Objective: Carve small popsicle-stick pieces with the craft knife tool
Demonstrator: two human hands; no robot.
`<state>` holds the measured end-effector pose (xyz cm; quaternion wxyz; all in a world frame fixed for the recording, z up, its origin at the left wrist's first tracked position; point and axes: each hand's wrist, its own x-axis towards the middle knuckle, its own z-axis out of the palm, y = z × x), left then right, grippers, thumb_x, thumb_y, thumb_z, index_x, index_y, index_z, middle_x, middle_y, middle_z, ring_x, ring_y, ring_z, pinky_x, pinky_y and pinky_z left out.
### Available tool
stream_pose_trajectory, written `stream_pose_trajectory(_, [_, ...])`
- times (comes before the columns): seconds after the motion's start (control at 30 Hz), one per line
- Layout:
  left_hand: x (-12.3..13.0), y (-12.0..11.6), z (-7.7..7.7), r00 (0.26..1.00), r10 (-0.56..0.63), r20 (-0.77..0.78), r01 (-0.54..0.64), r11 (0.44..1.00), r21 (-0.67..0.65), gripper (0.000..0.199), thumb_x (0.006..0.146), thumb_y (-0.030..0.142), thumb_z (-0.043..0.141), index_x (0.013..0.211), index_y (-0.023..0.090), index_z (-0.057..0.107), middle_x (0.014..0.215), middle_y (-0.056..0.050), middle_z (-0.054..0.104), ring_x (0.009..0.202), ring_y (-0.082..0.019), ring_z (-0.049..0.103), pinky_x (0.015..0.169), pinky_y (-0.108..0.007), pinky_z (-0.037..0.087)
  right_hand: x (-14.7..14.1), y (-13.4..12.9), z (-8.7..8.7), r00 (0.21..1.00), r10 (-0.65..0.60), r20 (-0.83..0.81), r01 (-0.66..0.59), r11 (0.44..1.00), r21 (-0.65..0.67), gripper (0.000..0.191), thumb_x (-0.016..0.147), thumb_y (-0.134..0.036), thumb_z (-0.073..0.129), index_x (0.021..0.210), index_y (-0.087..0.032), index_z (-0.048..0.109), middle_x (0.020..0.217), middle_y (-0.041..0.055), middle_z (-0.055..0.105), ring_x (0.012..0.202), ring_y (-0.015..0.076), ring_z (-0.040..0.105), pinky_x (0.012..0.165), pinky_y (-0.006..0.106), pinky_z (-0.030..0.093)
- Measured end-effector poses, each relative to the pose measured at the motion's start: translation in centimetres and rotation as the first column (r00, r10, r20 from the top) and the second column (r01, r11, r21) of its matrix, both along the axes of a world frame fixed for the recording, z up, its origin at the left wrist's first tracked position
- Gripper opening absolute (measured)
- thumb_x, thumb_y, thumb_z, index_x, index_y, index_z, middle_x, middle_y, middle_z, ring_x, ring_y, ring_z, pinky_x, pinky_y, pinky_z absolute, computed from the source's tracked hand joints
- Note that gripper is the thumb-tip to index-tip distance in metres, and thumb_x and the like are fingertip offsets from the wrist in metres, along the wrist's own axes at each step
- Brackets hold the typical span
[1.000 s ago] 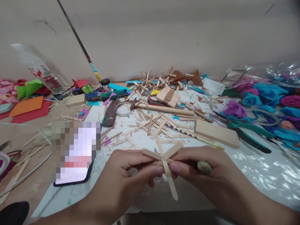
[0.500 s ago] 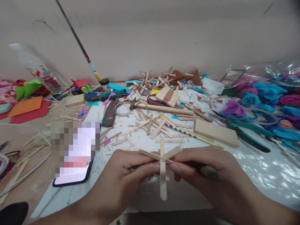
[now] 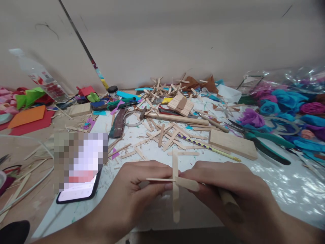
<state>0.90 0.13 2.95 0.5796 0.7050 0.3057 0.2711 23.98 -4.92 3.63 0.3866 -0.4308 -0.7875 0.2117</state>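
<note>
Several flat wooden sticks joined as a crossed stick piece [image 3: 175, 196] are held up at the bottom centre, one long stick standing upright and others jutting sideways. My left hand [image 3: 144, 189] pinches the piece from the left, thumb and fingers closed. From the right, my right hand [image 3: 228, 186] has its fingers closed at the joint. A wooden-handled tool [image 3: 230, 201] is also held in my right hand, its handle pointing back under the palm; its tip is hidden behind the sticks.
A phone [image 3: 78, 189] lies at left. Beyond the hands are loose sticks [image 3: 171, 135], a hammer [image 3: 177, 118], a spotted pencil [image 3: 208, 147], a wooden block [image 3: 233, 144] and green-handled pliers [image 3: 271, 152]. Paper flowers [image 3: 289, 100] are at right, a bottle [image 3: 43, 78] at back left.
The crossed sticks have turned, so the right stick now points slightly downward and the left one shows edge-on. The tool handle in my right hand has swung lower and nearer.
</note>
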Motion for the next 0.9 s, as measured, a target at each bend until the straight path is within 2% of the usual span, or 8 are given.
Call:
stream_pose_trajectory(0.17, [-0.09,-0.17,-0.24,0.999,0.042,0.028,-0.042,0.999,-0.016,0.026,0.102,0.025,0.077,0.121,0.04,0.085,0.107,0.002,0.084,0.098,-0.014,0.075,0.088,-0.019,0.055,-0.04,-0.06,-0.01,1.0,-0.022,-0.002,0.022,1.0,0.007,0.02,0.099,-0.008,0.064,0.095,-0.022,0.079,0.073,0.0022,0.078,0.06,0.014,0.07,0.055,0.023,0.051])
stream_pose_trajectory(0.27, [-0.05,-0.12,-0.23,0.999,0.035,0.033,-0.035,0.999,-0.013,0.027,0.103,0.027,0.075,0.124,0.043,0.083,0.113,0.003,0.084,0.102,-0.014,0.076,0.091,-0.018,0.055,-0.11,-0.1,-0.01,1.0,-0.014,0.014,0.013,1.0,0.023,0.02,0.101,-0.01,0.062,0.094,-0.021,0.077,0.073,0.0028,0.077,0.061,0.0141,0.07,0.056,0.023,0.051])
stream_pose_trajectory(0.37, [-0.01,-0.04,-0.14,1.0,0.008,0.016,-0.008,1.0,0.004,0.027,0.105,0.026,0.072,0.124,0.044,0.083,0.116,0.005,0.084,0.103,-0.014,0.076,0.092,-0.018,0.054,-0.12,-0.03,0.1,0.999,-0.007,0.042,0.006,1.0,0.028,0.023,0.1,-0.008,0.062,0.083,-0.021,0.072,0.064,-0.0013,0.068,0.054,0.0108,0.059,0.052,0.021,0.045])
stream_pose_trajectory(0.47, [0.01,-0.02,-0.08,1.0,0.006,0.001,-0.006,1.0,0.026,0.028,0.106,0.026,0.071,0.123,0.043,0.083,0.112,0.006,0.085,0.097,-0.013,0.076,0.087,-0.017,0.054,-0.15,0.06,0.19,0.999,-0.029,0.038,0.026,0.997,0.072,0.025,0.096,-0.005,0.065,0.077,-0.022,0.064,0.058,-0.0061,0.057,0.049,0.008,0.048,0.048,0.021,0.035])
stream_pose_trajectory(0.6, [0.05,-0.01,0.01,1.0,0.022,-0.01,-0.021,0.999,0.024,0.027,0.105,0.024,0.072,0.122,0.041,0.084,0.11,0.005,0.085,0.093,-0.013,0.076,0.085,-0.018,0.053,-0.21,0.11,0.05,0.999,-0.03,0.04,0.027,0.997,0.072,0.026,0.096,-0.004,0.063,0.077,-0.022,0.061,0.059,-0.0067,0.054,0.05,0.0075,0.045,0.048,0.021,0.033])
stream_pose_trajectory(0.7, [0.07,-0.01,0.13,1.0,0.02,-0.005,-0.02,1.0,0.014,0.027,0.104,0.024,0.073,0.121,0.042,0.084,0.112,0.005,0.085,0.098,-0.014,0.076,0.087,-0.018,0.053,-0.08,0.12,-0.16,1.0,0.004,0.02,-0.005,1.0,0.031,0.026,0.1,-0.007,0.061,0.079,-0.021,0.064,0.061,-0.0052,0.057,0.052,0.0081,0.048,0.051,0.021,0.036])
stream_pose_trajectory(0.9, [-0.03,-0.06,0.24,1.0,-0.001,-0.001,0.001,1.0,0.029,0.03,0.106,0.024,0.07,0.125,0.044,0.082,0.117,0.004,0.084,0.102,-0.015,0.076,0.09,-0.019,0.054,0.24,0.11,-0.3,0.999,0.033,-0.018,-0.035,0.996,-0.076,0.023,0.103,-0.01,0.06,0.096,-0.019,0.08,0.072,0.0014,0.073,0.061,0.012,0.064,0.057,0.023,0.047])
